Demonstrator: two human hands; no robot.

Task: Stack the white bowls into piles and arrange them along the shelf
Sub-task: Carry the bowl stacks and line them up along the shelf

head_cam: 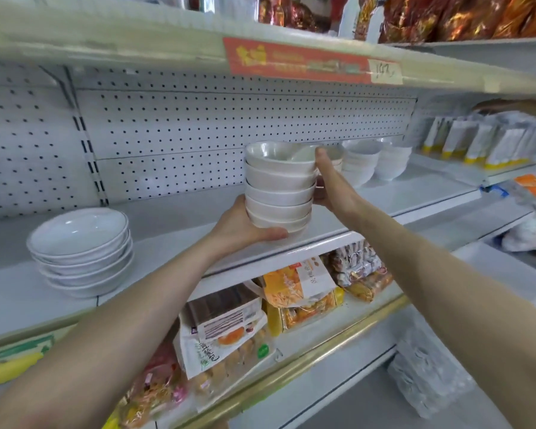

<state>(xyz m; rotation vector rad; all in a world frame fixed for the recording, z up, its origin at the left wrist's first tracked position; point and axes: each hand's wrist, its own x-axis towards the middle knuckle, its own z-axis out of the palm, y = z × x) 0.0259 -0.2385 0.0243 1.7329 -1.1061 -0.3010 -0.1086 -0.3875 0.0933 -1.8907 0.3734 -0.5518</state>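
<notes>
- You stand at a white metal shelf [167, 218] in a shop aisle, backed by a white pegboard panel [198, 128] dotted with holes.
- Above that shelf runs another board carrying an orange price strip [310, 61] on its front lip, with shiny red and gold packets [446, 17] on top.
- Below the shelf sits a lower tier with a brass-coloured front rail, packed with bagged snacks [297, 286] in orange and white wrappers.
- Your landmark is the stack of five white bowls [279, 187], held just over the front part of the shelf.
- Your left hand [242, 227] cups that stack from underneath, thumb across the bottom bowl.
- Your right hand [331, 184] presses flat against the stack's right side, thumb up near the top rim.
- Left of the stack, well apart, a pile of wide shallow bowls [81, 252] stands on the shelf; about five, the lower rims hard to separate.
- Right of the stack and further back stand two piles of deeper white bowls [378, 162], side by side; a third pile is partly hidden behind your right hand.
- Beyond those, white sachets with yellow bases [483, 144] stand in a row.
</notes>
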